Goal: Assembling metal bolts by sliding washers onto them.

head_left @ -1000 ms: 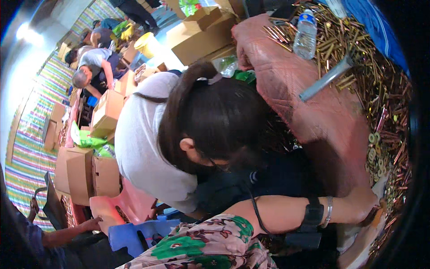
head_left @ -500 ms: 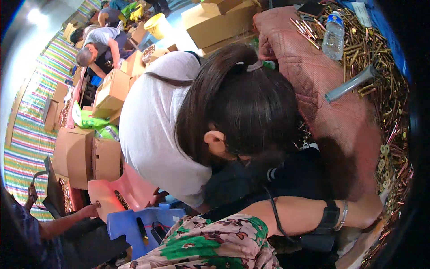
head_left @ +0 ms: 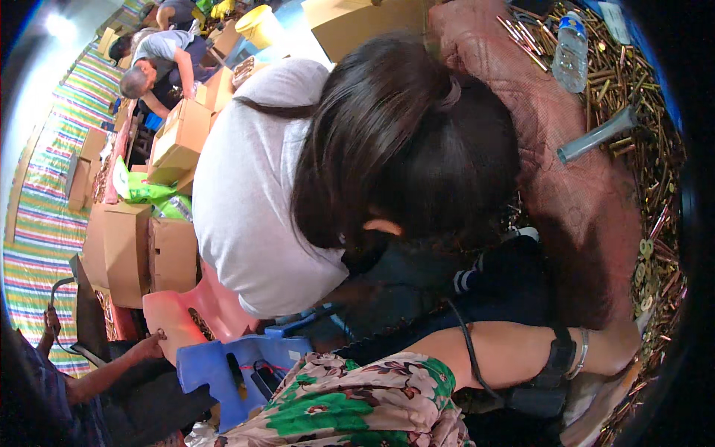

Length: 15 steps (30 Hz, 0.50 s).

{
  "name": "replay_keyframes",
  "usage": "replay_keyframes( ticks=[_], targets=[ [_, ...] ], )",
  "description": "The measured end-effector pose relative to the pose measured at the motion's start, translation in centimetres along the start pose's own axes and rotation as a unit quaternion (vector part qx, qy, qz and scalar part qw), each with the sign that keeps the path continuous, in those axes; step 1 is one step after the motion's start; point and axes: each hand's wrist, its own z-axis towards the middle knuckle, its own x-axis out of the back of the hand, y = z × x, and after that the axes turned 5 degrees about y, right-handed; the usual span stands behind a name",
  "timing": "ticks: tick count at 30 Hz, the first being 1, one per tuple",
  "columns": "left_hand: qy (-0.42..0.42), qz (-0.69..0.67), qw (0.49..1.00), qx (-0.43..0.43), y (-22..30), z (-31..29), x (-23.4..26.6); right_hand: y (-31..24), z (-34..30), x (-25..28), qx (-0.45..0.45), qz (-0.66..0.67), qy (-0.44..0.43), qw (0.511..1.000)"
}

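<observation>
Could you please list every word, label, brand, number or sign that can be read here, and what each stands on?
No text can be read clearly.
Blue label on the bottle: print too small.
Green bag: any print too blurred.
Box: any marks too blurred.

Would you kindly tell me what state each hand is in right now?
Left hand: its grip is hidden, so open, closed or holding something cannot be told.
Right hand: not in view, so it cannot be told.
</observation>
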Motion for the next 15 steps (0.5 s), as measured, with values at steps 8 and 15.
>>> replay_keyframes(
  ticks=[8,15],
  targets=[
    [-0.086,0.095,0.991,0.035,2.3,-0.9,5.7,3.6,-0.5,1.3,-0.160,0.158,-0.028,0.974],
    [-0.091,0.014,0.995,0.031,0.6,-0.4,3.0,7.9,-0.8,2.6,-0.300,0.351,-0.042,0.886]
  ],
)
